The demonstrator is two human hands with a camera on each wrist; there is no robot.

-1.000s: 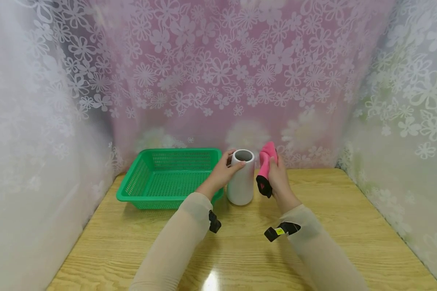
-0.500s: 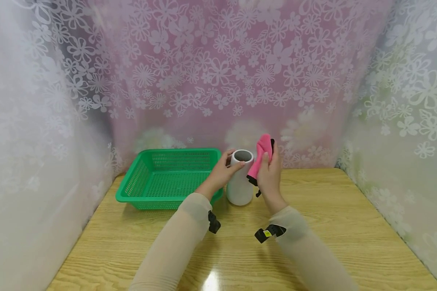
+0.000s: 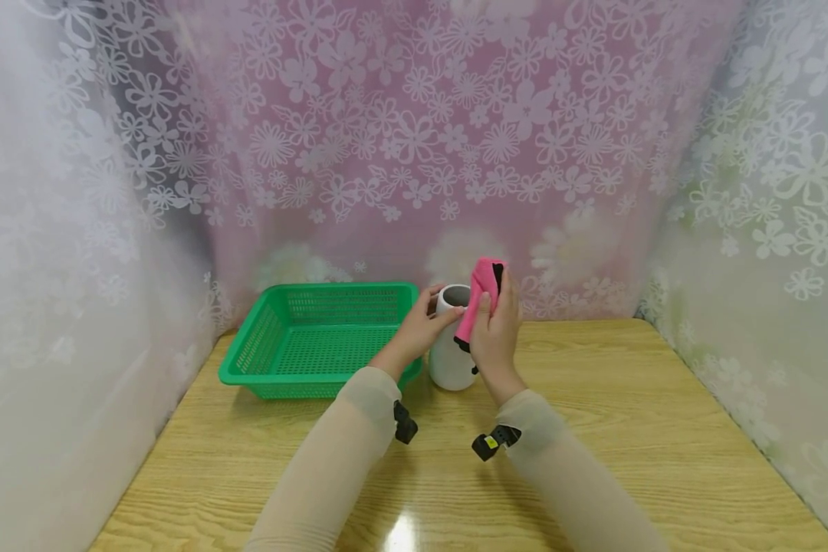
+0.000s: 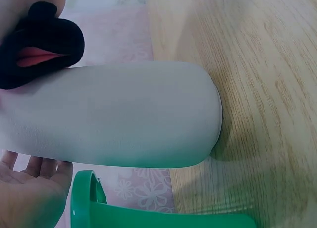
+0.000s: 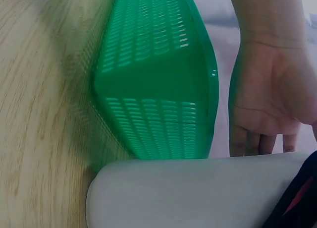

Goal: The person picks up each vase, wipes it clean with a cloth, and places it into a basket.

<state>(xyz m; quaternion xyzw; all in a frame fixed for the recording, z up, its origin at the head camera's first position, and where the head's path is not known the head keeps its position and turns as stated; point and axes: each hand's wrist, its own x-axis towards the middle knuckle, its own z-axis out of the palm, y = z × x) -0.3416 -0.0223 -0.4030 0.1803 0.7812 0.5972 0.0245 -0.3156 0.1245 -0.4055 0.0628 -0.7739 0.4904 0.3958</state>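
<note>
A white vase (image 3: 450, 356) stands upright on the table, its round mouth facing up. My left hand (image 3: 422, 326) grips it near the top from the left, thumb at the rim. My right hand (image 3: 498, 331) holds a folded pink cloth (image 3: 481, 287) with black trim against the vase's upper right side, thumb over the cloth. Part of the mouth is hidden behind that cloth. In the left wrist view, the cloth's black edge (image 4: 74, 42) lies along the vase's side (image 4: 124, 114), with pink showing inside the fold.
Just left of the vase sits a green perforated plastic basket (image 3: 276, 378), its corner close to the vase and my left forearm over its front right. The wooden table (image 3: 628, 429) reaches back to a flowered curtain (image 3: 414, 138).
My right hand has moved left with the pink cloth, from beside the vase up against it, and has turned more upright. My left hand and the vase have stayed put.
</note>
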